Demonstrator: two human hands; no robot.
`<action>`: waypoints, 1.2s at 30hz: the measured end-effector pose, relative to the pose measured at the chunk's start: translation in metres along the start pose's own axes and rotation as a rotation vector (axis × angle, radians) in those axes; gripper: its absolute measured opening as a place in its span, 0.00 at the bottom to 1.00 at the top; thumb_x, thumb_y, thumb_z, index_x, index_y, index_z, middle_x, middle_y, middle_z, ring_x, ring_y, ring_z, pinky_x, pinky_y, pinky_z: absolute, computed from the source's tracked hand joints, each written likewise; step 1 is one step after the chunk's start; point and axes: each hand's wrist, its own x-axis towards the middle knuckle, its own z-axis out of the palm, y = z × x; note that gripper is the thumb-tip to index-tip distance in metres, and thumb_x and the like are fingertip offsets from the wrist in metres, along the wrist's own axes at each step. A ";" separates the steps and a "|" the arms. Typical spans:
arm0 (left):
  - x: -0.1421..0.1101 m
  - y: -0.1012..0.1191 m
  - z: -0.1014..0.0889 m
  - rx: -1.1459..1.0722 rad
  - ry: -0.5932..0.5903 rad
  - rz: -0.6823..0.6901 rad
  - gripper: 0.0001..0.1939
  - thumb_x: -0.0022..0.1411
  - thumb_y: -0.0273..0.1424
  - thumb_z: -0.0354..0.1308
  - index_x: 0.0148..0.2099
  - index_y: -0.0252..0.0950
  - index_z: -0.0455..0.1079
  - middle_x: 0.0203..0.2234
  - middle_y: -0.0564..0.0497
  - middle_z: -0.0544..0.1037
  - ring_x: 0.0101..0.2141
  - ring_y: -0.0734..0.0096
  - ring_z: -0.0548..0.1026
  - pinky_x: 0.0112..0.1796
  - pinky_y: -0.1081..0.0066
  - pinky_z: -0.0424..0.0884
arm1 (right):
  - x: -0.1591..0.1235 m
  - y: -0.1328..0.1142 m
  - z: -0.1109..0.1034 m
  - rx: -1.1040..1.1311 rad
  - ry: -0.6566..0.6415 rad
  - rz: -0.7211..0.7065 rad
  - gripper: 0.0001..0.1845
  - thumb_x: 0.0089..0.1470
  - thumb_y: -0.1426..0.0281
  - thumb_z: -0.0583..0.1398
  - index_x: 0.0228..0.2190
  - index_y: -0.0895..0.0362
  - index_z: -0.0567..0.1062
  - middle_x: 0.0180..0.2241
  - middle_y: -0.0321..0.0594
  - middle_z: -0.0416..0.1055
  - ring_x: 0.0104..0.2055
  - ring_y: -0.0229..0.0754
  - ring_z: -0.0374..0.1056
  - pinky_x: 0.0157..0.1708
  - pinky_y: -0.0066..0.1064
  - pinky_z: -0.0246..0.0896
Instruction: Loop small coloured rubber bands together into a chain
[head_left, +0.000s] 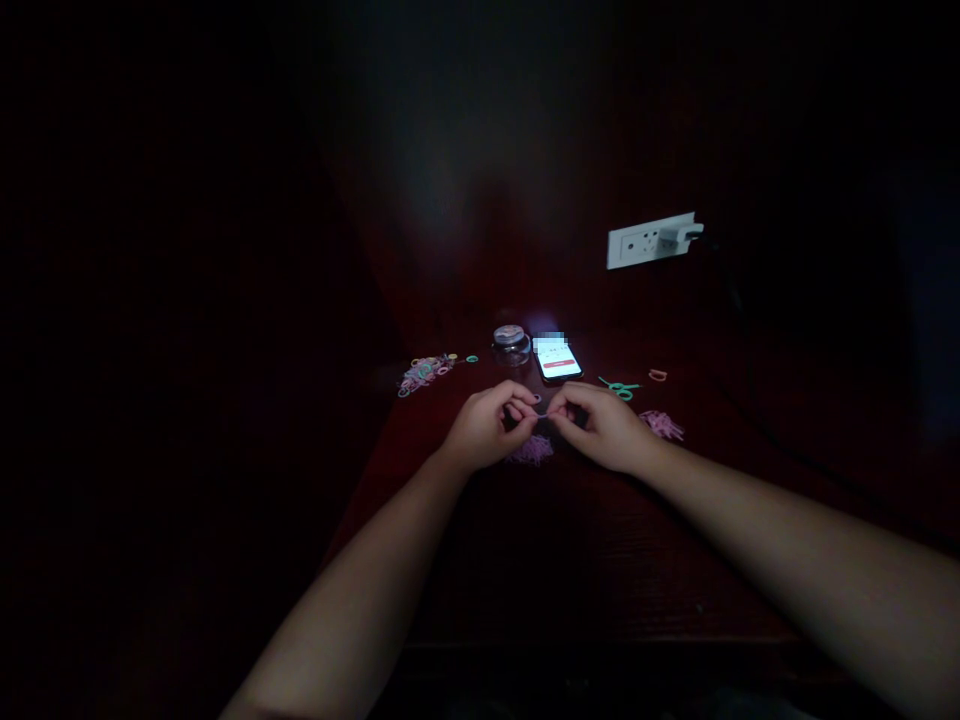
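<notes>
My left hand point(495, 425) is closed in a pinch on one end of a small purple elastic band point(542, 416). Its other end is pinched by my right hand point(600, 425), so the band spans the short gap between my fingertips. Just below the fingers lies a pile of purple bands point(531, 451) on the dark table. Close to my right wrist is a pile of pink bands point(661, 425). Green bands point(619, 388) lie beyond that hand, and an orange band point(657, 375) is farther right.
A lit phone point(557, 357) and a clear lidded jar point(511, 345) stand behind my hands. A mixed heap of coloured bands point(427, 374) lies at the left. On the wall is a white power socket point(651, 241) with a plug in it. The surroundings are very dark.
</notes>
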 end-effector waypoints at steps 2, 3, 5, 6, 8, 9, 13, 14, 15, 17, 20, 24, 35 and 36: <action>0.000 0.000 0.000 0.002 0.004 0.007 0.09 0.57 0.28 0.60 0.42 0.35 0.70 0.31 0.51 0.79 0.28 0.76 0.74 0.29 0.76 0.69 | 0.000 0.000 0.000 0.012 -0.001 -0.003 0.04 0.55 0.73 0.58 0.29 0.57 0.72 0.26 0.37 0.69 0.29 0.38 0.65 0.30 0.29 0.60; 0.000 0.000 0.000 0.004 0.005 0.010 0.09 0.57 0.28 0.60 0.42 0.35 0.70 0.31 0.51 0.78 0.28 0.76 0.74 0.30 0.76 0.69 | 0.000 0.000 0.000 0.018 -0.001 -0.008 0.03 0.54 0.73 0.58 0.29 0.57 0.72 0.26 0.37 0.68 0.29 0.38 0.65 0.30 0.29 0.60; 0.000 -0.001 0.000 0.014 0.008 0.014 0.09 0.56 0.28 0.60 0.42 0.35 0.71 0.30 0.51 0.78 0.29 0.76 0.74 0.31 0.75 0.70 | 0.000 0.001 0.001 0.034 0.004 -0.016 0.03 0.54 0.74 0.58 0.29 0.56 0.72 0.26 0.37 0.68 0.29 0.38 0.64 0.30 0.29 0.60; 0.000 0.000 0.000 0.021 0.011 0.016 0.09 0.56 0.28 0.60 0.42 0.35 0.71 0.30 0.51 0.78 0.29 0.76 0.73 0.31 0.75 0.70 | -0.001 0.001 0.001 0.044 0.008 -0.015 0.03 0.53 0.74 0.58 0.29 0.56 0.72 0.26 0.37 0.68 0.29 0.38 0.64 0.30 0.29 0.60; 0.000 0.000 -0.001 0.037 0.018 0.019 0.09 0.57 0.28 0.60 0.42 0.36 0.71 0.30 0.51 0.78 0.29 0.75 0.73 0.31 0.75 0.69 | -0.001 0.002 0.001 0.061 0.015 -0.013 0.03 0.53 0.74 0.58 0.29 0.56 0.72 0.26 0.36 0.68 0.29 0.38 0.64 0.30 0.29 0.60; 0.000 0.001 -0.001 0.045 0.020 0.025 0.09 0.57 0.27 0.60 0.42 0.36 0.71 0.29 0.52 0.78 0.29 0.75 0.73 0.31 0.74 0.69 | -0.001 0.002 0.001 0.067 0.017 -0.013 0.03 0.53 0.74 0.58 0.29 0.56 0.72 0.26 0.36 0.68 0.29 0.38 0.64 0.30 0.29 0.60; 0.001 0.002 -0.003 0.085 0.001 0.069 0.08 0.56 0.27 0.59 0.40 0.37 0.73 0.28 0.52 0.77 0.28 0.74 0.71 0.32 0.73 0.69 | -0.001 0.000 0.001 0.082 0.019 -0.027 0.03 0.54 0.73 0.58 0.29 0.56 0.71 0.27 0.37 0.68 0.29 0.39 0.64 0.30 0.30 0.60; 0.001 0.002 -0.003 0.094 -0.007 0.081 0.07 0.57 0.27 0.59 0.40 0.37 0.73 0.28 0.52 0.77 0.28 0.74 0.71 0.32 0.73 0.69 | -0.001 0.000 0.001 0.085 0.018 -0.027 0.03 0.54 0.73 0.58 0.29 0.56 0.71 0.27 0.37 0.68 0.29 0.39 0.64 0.30 0.30 0.60; 0.001 0.002 -0.003 0.101 -0.014 0.090 0.06 0.57 0.27 0.59 0.39 0.37 0.74 0.27 0.52 0.76 0.28 0.74 0.71 0.32 0.73 0.69 | -0.002 0.000 0.001 0.087 0.016 -0.025 0.03 0.54 0.73 0.57 0.29 0.56 0.71 0.27 0.37 0.68 0.29 0.39 0.64 0.30 0.30 0.60; 0.002 0.002 -0.004 0.107 -0.027 0.102 0.06 0.58 0.27 0.59 0.38 0.36 0.74 0.27 0.52 0.75 0.29 0.73 0.71 0.33 0.72 0.69 | -0.002 0.000 0.001 0.089 0.012 -0.019 0.03 0.55 0.73 0.57 0.29 0.56 0.71 0.27 0.37 0.68 0.29 0.38 0.64 0.30 0.29 0.60; 0.002 0.002 -0.005 0.110 -0.042 0.105 0.06 0.59 0.27 0.58 0.39 0.36 0.75 0.28 0.52 0.75 0.30 0.73 0.71 0.33 0.72 0.69 | -0.001 0.000 0.001 0.086 0.016 -0.014 0.03 0.54 0.73 0.58 0.29 0.56 0.72 0.27 0.37 0.68 0.29 0.38 0.64 0.30 0.29 0.60; 0.001 0.004 -0.006 0.103 -0.053 0.109 0.05 0.59 0.27 0.58 0.38 0.37 0.74 0.28 0.52 0.76 0.31 0.72 0.72 0.34 0.71 0.69 | -0.001 0.000 0.002 0.080 0.011 0.001 0.03 0.55 0.73 0.58 0.29 0.56 0.72 0.26 0.36 0.67 0.28 0.38 0.63 0.29 0.29 0.59; 0.002 0.001 -0.005 0.088 -0.083 0.104 0.04 0.59 0.28 0.58 0.38 0.36 0.73 0.28 0.52 0.76 0.30 0.73 0.72 0.33 0.73 0.68 | -0.001 0.002 0.002 0.073 0.003 -0.009 0.03 0.53 0.74 0.58 0.28 0.57 0.72 0.25 0.36 0.67 0.28 0.37 0.63 0.28 0.28 0.58; 0.002 0.001 -0.005 0.081 -0.076 0.103 0.04 0.60 0.28 0.58 0.38 0.35 0.73 0.28 0.51 0.76 0.30 0.73 0.72 0.32 0.73 0.68 | -0.001 0.002 0.002 0.074 0.000 -0.008 0.03 0.53 0.74 0.58 0.28 0.57 0.72 0.25 0.36 0.67 0.28 0.37 0.63 0.28 0.28 0.59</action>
